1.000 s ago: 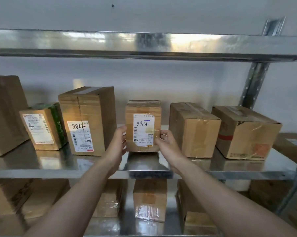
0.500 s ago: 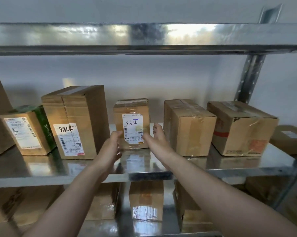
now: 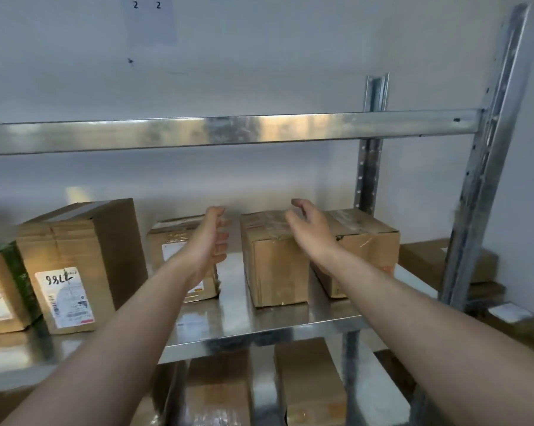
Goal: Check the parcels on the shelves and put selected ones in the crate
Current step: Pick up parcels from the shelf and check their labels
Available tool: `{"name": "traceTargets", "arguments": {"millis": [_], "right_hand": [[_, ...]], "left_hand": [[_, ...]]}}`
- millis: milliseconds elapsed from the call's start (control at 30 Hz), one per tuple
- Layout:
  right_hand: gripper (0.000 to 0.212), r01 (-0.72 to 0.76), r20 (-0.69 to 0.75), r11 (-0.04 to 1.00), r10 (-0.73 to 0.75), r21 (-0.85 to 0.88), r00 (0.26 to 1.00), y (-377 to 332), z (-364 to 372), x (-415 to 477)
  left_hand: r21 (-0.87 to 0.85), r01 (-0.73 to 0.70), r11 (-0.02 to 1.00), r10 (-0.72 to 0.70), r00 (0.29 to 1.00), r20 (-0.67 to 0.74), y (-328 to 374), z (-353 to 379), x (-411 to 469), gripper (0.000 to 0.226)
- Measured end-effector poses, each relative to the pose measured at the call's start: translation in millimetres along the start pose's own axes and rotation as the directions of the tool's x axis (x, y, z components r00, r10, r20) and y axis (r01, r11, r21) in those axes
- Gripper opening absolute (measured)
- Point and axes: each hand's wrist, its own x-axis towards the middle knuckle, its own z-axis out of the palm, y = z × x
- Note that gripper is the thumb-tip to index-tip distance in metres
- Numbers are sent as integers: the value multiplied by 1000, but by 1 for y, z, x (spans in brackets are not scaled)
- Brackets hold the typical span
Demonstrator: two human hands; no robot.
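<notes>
View: head camera, facing a metal rack against a pale wall
Left hand [image 3: 209, 241]: raised in front of the small parcel [image 3: 172, 241], thumb up, fingers [image 3: 222, 236] loosely curled towards the gap beside the plain box [image 3: 275, 262]; it holds nothing
Right hand [image 3: 310, 229]: raised over the top right edge of the plain box, fingers spread and slightly bent, holding nothing; whether it touches the cardboard cannot be told
In the way: the left forearm covers most of the small parcel's white label; the right hand and wrist hide part of the right-hand box [image 3: 370, 241]
Parcels, middle shelf [image 3: 232, 305]: five in a row, all standing on the metal
Order from the left: green-taped box [image 3: 1, 290], tall box [image 3: 75, 262] with a handwritten number on its label [image 3: 64, 298], small parcel, plain box, right-hand box
Spacing: the plain box and the right-hand box stand just beside each other; a bare strip of shelf lies between the small parcel and the plain box
Sixth parcel [image 3: 422, 259]: further right, past the front upright [image 3: 487, 179], blurred
Lower shelf: two boxes plainly seen, one [image 3: 219, 392] under the small parcel, one [image 3: 312, 385] under the plain box
Upper shelf beam [image 3: 229, 130]: one, crossing the frame above both hands
Uprights: two, the rear upright [image 3: 371, 142] and the front upright
Wall: one paper sheet [image 3: 150, 20] marked with two digits, high up
</notes>
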Motion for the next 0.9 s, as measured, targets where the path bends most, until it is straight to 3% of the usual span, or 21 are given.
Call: {"name": "traceTargets", "arguments": {"millis": [167,300,400,600,767,900], "right_hand": [[60,-187,78,982,184,30,980,45,-11,32],[47,-371,191,921,346,118,919,63,-6,51],[25,-394,226,897,349,201,910,71,-3,57],[10,-367,275,883,290,292,917,63,-12,36],[29,-303,277,904,221,303,935,45,-17,-4],[73,-257,245,927,191,273,951,24,-22,-52]], "left_hand": [[-63,109,992,-116,986,-121,-29,45,25,65],[-152,133,979,-156,976,-149,-43,69,31,58],[-193,113,975,-147,974,-170,-44,76,31,61],[-240,59,969,-112,970,-215,-41,71,3,56],[-239,20,971,-62,984,-170,-31,58,-40,53],[-217,-29,976,5,994,-112,-26,46,-83,61]]}}
